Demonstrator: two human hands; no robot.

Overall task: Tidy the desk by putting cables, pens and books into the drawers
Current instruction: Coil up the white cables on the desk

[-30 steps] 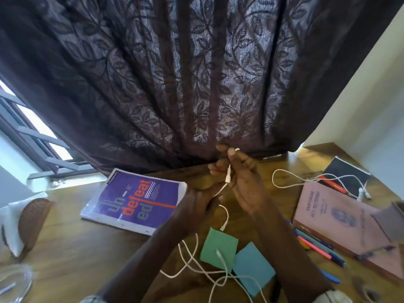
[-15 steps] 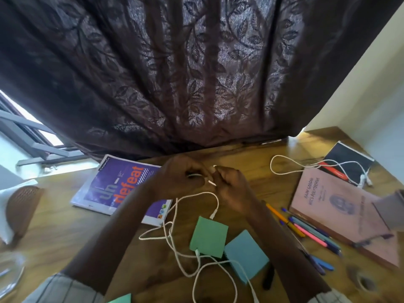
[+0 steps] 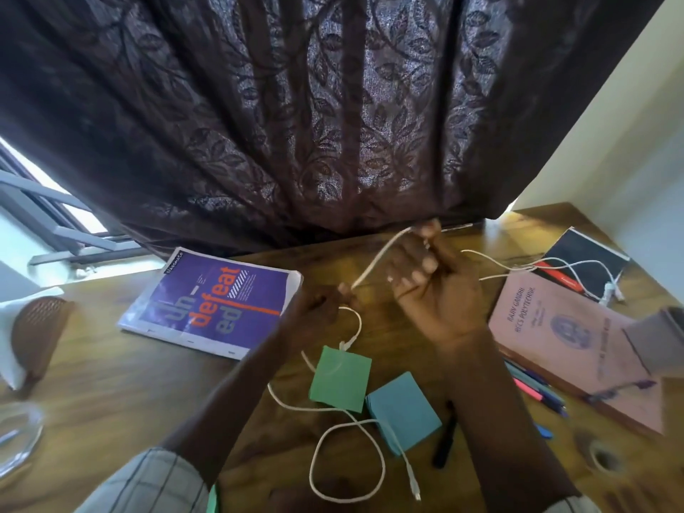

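A white cable (image 3: 377, 262) stretches taut between my hands above the wooden desk (image 3: 111, 401). My left hand (image 3: 318, 309) pinches it low, and my right hand (image 3: 433, 286) grips its upper end with curled fingers. The rest of the cable trails in loops across the desk toward me. A purple book (image 3: 211, 301) lies to the left. A pink book (image 3: 570, 338) lies on the right with several pens (image 3: 536, 390) beside it. A second white cable (image 3: 555, 268) lies over a black notebook (image 3: 588, 261) at the far right.
A green sticky-note pad (image 3: 340, 379) and a blue one (image 3: 403, 412) sit under the cable loops, a black marker (image 3: 444, 438) beside them. A dark patterned curtain (image 3: 296, 124) hangs at the desk's back edge. A brown woven holder (image 3: 37, 327) stands at the left.
My hands have moved apart: the right rose up and back with the cable end, the left stayed low, so the cable is now drawn straight between them.
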